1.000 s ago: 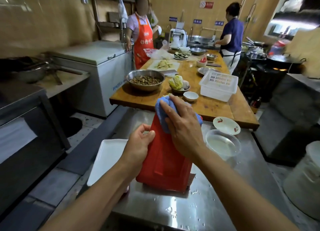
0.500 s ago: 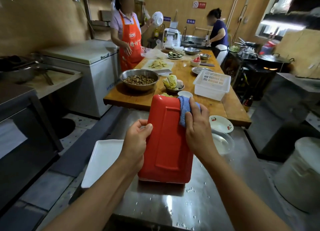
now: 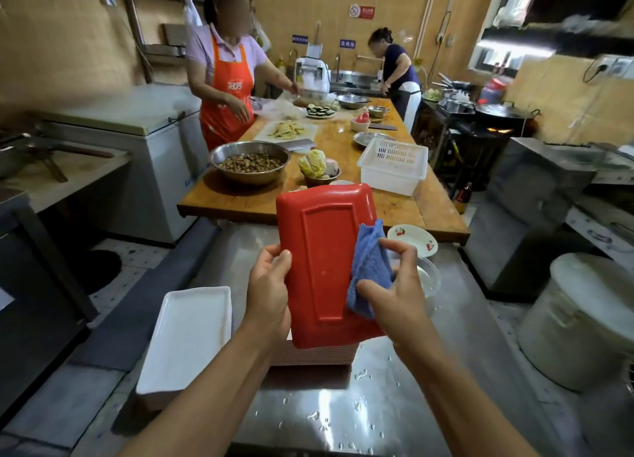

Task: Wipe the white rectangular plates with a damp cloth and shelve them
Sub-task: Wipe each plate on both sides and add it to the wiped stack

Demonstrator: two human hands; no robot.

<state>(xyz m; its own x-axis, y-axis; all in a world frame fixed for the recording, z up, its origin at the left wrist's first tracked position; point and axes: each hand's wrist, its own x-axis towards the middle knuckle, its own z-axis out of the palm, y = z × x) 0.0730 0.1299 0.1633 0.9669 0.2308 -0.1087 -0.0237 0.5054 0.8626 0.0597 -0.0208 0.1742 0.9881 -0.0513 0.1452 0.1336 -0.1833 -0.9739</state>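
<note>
Gripping the left edge of a red rectangular plate [image 3: 322,267], the person's left hand [image 3: 269,295] is holding it tilted upright with its underside facing them, thumb on the back and the other fingers hidden behind the rim. The right hand [image 3: 394,291] is pinching a blue cloth [image 3: 368,271] between thumb and curled fingers, pressing it against the plate's right edge; part of the cloth is bunched inside the palm and cannot be seen. The plate's lower end is hanging just above a stack of plates [image 3: 315,355], mostly covered, so their colour is hard to tell. A white rectangular plate [image 3: 188,336] is lying flat just left of the left forearm, on the wet steel surface [image 3: 343,405], its near end overhanging the edge. Behind the right hand, a clear bowl [image 3: 429,278] is largely blocked, and a small cherry-patterned dish [image 3: 413,238] is sitting beyond it. Farther back, two people are working at a wooden table [image 3: 343,188]; what their hands are doing is unclear.
</note>
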